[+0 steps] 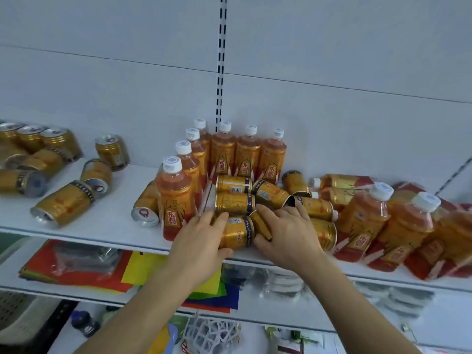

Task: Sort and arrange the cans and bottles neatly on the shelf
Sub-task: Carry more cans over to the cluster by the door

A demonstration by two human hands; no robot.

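A white shelf (102, 233) is running across the middle of the frame, carrying every can and bottle in sight. At its right end a cluster of bottles (398, 226) is leaning and lying, each holding orange liquid under a white cap. At the centre a row of upright bottles (237, 154) is standing against the back panel, with a second line (190, 159) running forward from it toward the front edge; they too are filled with orange drink and capped in white. At the left of the frame gold cans (61, 200) are lying scattered on their sides, while a few at the far upper left are standing upright; whether any is opened I cannot tell. In the centre, in front of the bottle row, a pile of gold cans (233, 194) is lying on its side. Below the shelf, coloured sheets (76, 267) are lying on a lower tier.

The left hand (201, 241) is curling round the left end of the front can (238, 232), fingers over the top and thumb beneath. The right hand (286, 233) is wrapping loosely over a neighbouring can (261, 224) just to the right, fingers bent across it, thumb pressing at its lower end.
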